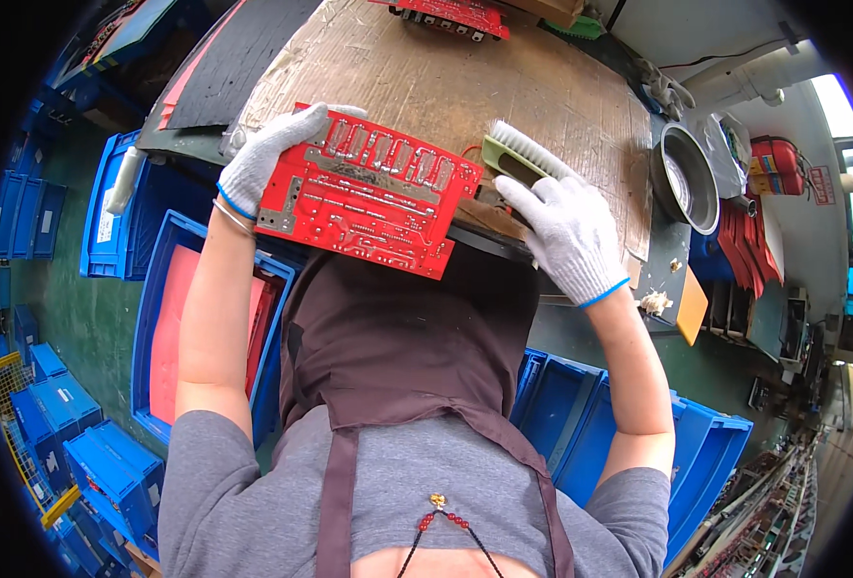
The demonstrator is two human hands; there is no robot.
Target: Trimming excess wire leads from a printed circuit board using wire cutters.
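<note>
A red circuit board [359, 207] is tilted in front of my apron, its soldered side facing up. My left hand [270, 154], in a white knit glove with a blue cuff, grips the board by its upper left edge. In my gloved right hand [571, 231] is a green brush [515, 157] with white bristles, held just right of the board and apart from it. The bristles point up and away from the board. My right palm and part of the brush's handle are hidden by the glove.
Cardboard covers the worktable [388, 58]. Another red board [451, 14] lies at its far edge. A metal bowl [687, 178] stands at the right. Blue crates sit on both sides of me; the left one [142, 366] holds pink sheets [174, 328].
</note>
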